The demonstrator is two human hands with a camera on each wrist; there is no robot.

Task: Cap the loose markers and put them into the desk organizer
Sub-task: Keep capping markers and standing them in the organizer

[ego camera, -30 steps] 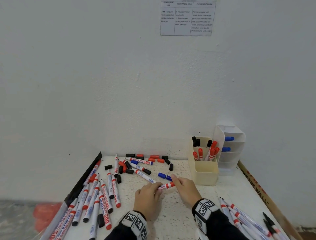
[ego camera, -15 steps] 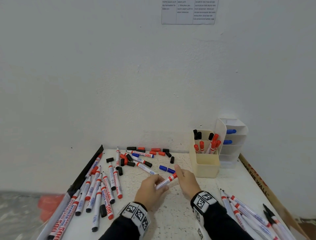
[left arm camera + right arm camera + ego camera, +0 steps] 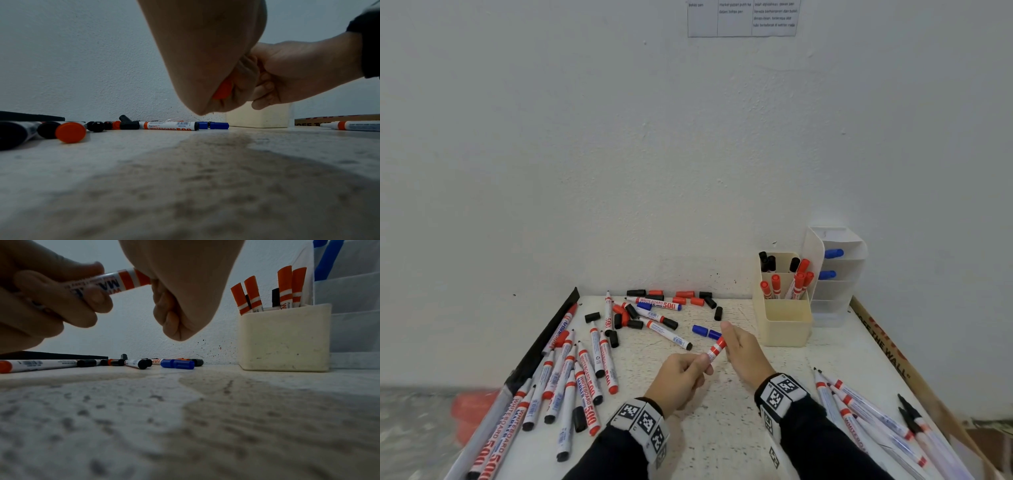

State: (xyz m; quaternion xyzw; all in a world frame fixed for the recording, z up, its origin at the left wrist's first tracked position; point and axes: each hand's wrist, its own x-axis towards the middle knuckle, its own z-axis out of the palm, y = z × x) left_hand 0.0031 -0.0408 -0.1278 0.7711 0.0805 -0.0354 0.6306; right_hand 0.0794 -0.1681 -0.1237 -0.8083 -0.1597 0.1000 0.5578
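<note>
At lower centre of the head view we grip the white red-banded whiteboard marker (image 3: pixel 715 349) in our left hand (image 3: pixel 679 378), our right hand (image 3: pixel 744 353) curled round its red cap end, capping apparently underway; next, lift it to the cream plastic desk organizer (image 3: pixel 786 322) at right.

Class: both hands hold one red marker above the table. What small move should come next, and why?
Probably carry the red marker right to the cream organizer: the left hand grips its barrel, the right hand its capped end, and red markers already stand there.
</note>
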